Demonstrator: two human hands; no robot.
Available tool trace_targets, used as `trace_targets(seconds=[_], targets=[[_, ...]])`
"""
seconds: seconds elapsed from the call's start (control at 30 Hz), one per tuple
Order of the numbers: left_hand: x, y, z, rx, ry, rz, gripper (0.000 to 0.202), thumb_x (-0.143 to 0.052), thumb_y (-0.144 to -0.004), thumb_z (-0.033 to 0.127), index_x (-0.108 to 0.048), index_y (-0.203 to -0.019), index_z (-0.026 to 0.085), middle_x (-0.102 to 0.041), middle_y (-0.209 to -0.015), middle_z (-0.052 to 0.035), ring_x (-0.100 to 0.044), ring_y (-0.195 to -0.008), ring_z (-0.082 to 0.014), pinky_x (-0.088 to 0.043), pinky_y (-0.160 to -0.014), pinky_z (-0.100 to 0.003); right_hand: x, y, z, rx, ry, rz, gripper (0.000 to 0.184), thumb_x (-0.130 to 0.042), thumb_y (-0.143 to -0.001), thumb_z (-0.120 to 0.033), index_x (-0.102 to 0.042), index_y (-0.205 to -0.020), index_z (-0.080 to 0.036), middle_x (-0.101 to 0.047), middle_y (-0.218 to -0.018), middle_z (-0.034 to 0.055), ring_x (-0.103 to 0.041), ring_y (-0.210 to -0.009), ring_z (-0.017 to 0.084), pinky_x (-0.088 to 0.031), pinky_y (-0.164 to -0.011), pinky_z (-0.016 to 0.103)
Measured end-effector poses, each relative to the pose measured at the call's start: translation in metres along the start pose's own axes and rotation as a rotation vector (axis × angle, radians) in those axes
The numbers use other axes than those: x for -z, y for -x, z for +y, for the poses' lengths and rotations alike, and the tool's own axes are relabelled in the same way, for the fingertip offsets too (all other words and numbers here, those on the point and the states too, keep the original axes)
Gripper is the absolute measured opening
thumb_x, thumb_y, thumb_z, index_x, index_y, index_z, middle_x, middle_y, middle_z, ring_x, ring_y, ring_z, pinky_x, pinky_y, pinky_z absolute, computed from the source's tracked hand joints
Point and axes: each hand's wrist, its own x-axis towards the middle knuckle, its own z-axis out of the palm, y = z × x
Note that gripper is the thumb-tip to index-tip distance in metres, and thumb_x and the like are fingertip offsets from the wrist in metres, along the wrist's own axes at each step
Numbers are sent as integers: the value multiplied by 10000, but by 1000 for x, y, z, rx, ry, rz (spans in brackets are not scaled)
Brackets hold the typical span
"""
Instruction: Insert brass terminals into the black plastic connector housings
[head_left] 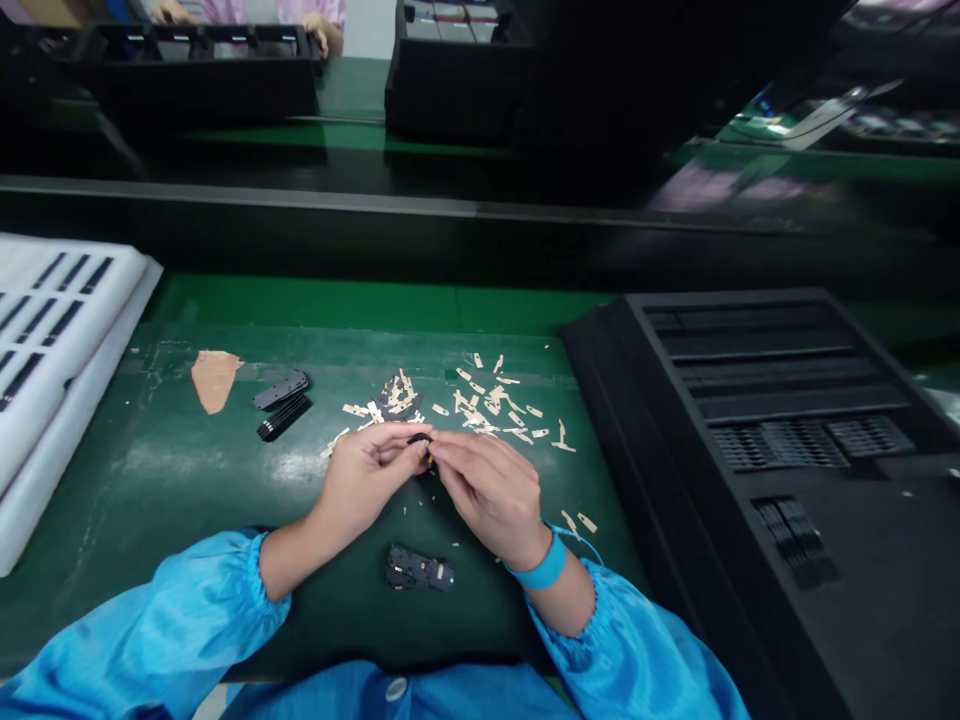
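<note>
Over the middle of the green table, my left hand [373, 470] and my right hand [491, 485] meet, fingertips pinched on a small black part [421, 440]. A bit of yellow shows at its lower edge; my fingers cover most of it, so its kind cannot be made out. Below my hands lies a dark plastic piece [420, 570] with small metal contacts. Scattered pale paper strips [495, 405] lie just beyond my right hand, and more strips rest on a dark pile [397, 397] beyond my left. A blue band circles my right wrist.
To the left lie two black plastic parts [283, 405] and a brown scrap [215, 380]. White foam trays [112, 300] with slots fill the left edge. A large black tray [637, 400] stands at right. Across a dark ledge [300, 205], another person's hands touch a black bin [217, 85].
</note>
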Motion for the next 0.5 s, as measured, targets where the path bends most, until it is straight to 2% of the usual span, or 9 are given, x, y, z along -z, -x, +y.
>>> trace_targets(seconds=[0.3, 0.5], targets=[[1, -1, -6, 18, 30, -31, 263, -776, -833, 287, -786, -1060, 154, -826, -948, -68, -794, -820, -186, -668, -803, -287, -1, 0, 1, 16, 20, 14, 267, -649, -923, -64, -716, -1121, -231, -800, -1078, 88, -768, -907, 210, -617, -790, 364], [-3, 3, -5, -80, -75, 9, 210, -741, -847, 269, -774, -1023, 158, -826, -990, -73, -801, -874, -205, -659, -846, -300, -3, -3, -4, 49, 85, 68, 232, -665, -904, -47, -688, -1074, -203, -813, -1014, 86, -791, -883, 214, -602, -737, 337]])
